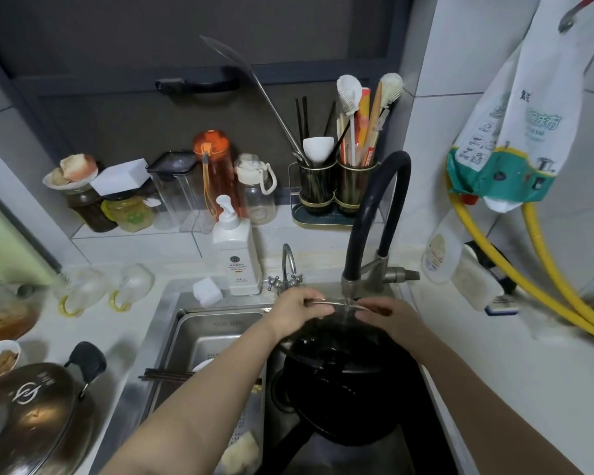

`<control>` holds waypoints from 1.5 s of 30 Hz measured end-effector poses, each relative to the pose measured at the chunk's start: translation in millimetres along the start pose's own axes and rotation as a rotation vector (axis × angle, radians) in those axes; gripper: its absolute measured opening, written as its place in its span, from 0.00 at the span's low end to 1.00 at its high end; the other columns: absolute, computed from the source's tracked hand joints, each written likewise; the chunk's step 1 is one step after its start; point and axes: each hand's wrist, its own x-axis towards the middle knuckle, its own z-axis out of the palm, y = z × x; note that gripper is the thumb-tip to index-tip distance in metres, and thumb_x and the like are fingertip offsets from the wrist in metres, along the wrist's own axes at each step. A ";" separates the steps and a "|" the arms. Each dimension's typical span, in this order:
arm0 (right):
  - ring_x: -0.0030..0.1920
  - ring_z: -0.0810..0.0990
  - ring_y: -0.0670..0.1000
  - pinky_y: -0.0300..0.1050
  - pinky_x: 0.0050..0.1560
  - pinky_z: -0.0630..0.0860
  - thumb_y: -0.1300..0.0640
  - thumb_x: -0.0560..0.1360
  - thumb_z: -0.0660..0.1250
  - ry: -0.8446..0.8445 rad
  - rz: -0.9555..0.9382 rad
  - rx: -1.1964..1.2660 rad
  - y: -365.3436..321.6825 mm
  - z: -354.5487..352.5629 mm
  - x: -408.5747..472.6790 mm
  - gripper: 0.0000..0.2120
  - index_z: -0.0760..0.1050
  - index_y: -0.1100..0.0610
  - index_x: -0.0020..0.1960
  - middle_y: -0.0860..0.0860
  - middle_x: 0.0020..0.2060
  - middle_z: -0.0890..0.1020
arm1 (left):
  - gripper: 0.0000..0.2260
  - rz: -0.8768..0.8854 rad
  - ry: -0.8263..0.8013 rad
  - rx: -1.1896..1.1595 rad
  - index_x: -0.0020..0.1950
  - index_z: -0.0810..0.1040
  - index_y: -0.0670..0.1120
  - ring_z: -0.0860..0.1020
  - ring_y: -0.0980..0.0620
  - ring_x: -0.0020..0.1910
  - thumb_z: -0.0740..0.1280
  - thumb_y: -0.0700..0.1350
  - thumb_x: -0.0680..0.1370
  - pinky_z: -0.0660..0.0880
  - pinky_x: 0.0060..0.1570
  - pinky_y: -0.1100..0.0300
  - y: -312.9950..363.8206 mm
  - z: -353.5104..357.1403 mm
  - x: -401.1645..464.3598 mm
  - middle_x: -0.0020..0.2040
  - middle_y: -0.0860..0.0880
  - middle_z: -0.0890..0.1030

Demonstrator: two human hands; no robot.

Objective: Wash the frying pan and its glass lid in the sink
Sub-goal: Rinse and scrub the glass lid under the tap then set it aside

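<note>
The glass lid point(336, 304) is held on edge under the faucet nozzle point(352, 286), and its metal rim shows between my hands. Water runs onto that rim. My left hand point(297, 311) pinches the rim on the left side. My right hand point(390, 317) grips it on the right. Below the lid, the black frying pan point(340, 409) lies in the right basin of the sink point(172, 303), its handle point(287, 447) pointing toward me. Most of the lid's glass is hard to tell from the dark pan behind it.
A white soap dispenser point(235, 255) and a white sponge point(206, 291) sit at the sink's back edge. Dark chopsticks point(168, 374) lie across the left basin. A steel pot lid point(31, 406) and food dishes crowd the left counter. A yellow hose point(563, 303) runs along the right wall.
</note>
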 end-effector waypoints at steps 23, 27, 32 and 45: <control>0.46 0.77 0.44 0.35 0.44 0.70 0.59 0.77 0.62 0.267 0.095 0.335 34.3 -33.4 -18.5 0.09 0.77 0.46 0.48 0.44 0.44 0.81 | 0.03 -0.093 0.128 -0.364 0.44 0.79 0.43 0.68 0.56 0.27 0.68 0.42 0.76 0.69 0.32 0.70 -10.6 6.1 13.5 0.28 0.49 0.71; 0.45 0.77 0.46 0.39 0.46 0.71 0.58 0.78 0.61 0.225 0.116 0.236 33.3 -37.6 -13.5 0.09 0.77 0.49 0.52 0.45 0.44 0.80 | 0.09 -0.125 0.160 -0.409 0.51 0.80 0.37 0.68 0.58 0.26 0.69 0.41 0.76 0.68 0.27 0.70 -2.2 3.8 14.6 0.26 0.54 0.75; 0.47 0.77 0.51 0.38 0.46 0.71 0.55 0.78 0.61 0.161 0.034 0.090 11.2 -26.7 -4.1 0.08 0.77 0.50 0.53 0.52 0.45 0.80 | 0.03 -0.090 0.099 -0.290 0.43 0.83 0.49 0.70 0.55 0.30 0.71 0.47 0.74 0.70 0.35 0.62 12.4 2.3 13.1 0.35 0.46 0.76; 0.70 0.64 0.57 0.59 0.69 0.65 0.53 0.72 0.69 0.403 0.065 -0.167 36.4 63.5 -35.5 0.36 0.56 0.54 0.74 0.57 0.71 0.65 | 0.10 -0.158 0.276 -0.249 0.54 0.83 0.43 0.80 0.36 0.46 0.69 0.47 0.76 0.77 0.49 0.48 16.6 3.0 -22.4 0.46 0.38 0.84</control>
